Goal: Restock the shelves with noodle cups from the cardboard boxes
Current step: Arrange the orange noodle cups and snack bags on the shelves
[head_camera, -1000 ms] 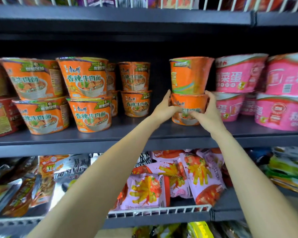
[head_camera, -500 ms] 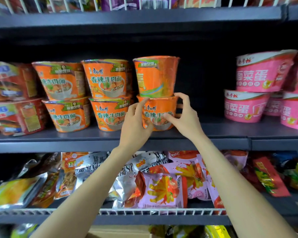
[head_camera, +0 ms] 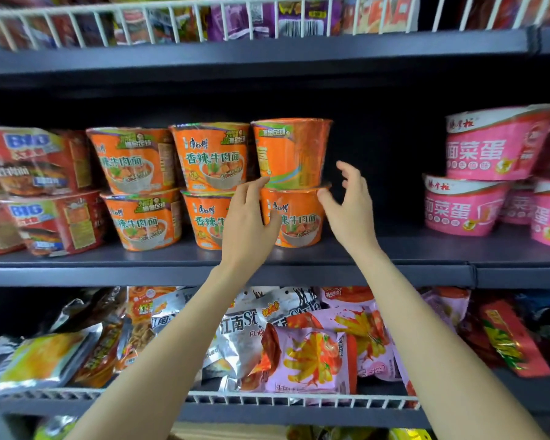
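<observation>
Middle shelf (head_camera: 394, 249), dark grey. Two orange noodle cups in a stack at centre: lower orange cup (head_camera: 299, 223) stands upright on the shelf board, upper orange cup (head_camera: 291, 152) sits on its lid, turned so the side panel faces out. The stack stands just beside the next orange stack (head_camera: 211, 185) on its left, touching or nearly so. Further left a third orange stack (head_camera: 137, 188), then red "BIG" cups (head_camera: 42, 188), also two high.

Left hand (head_camera: 251, 223): grip open, fingers straight and together, fingertips up at the seam between the two cups, thumb lying against the front of the lower orange cup. Palm covers part of the neighbouring lower cup's label.

Right hand (head_camera: 351, 204): grip open, fingers spread and loosely curved, holding nothing. Thumb tip at the right rim of the lower orange cup, touching or a hair off, cannot tell. The other fingers are clear of the upper cup.

Dark gap on the shelf to the right of the stack, then pink noodle cups (head_camera: 477, 173) stacked well apart from it.

Shelf below: snack bags (head_camera: 311, 360) behind a white wire rail (head_camera: 267, 398). Top shelf: more packets behind a white wire rail (head_camera: 235, 20), blurred.

Cardboard boxes not in view.
</observation>
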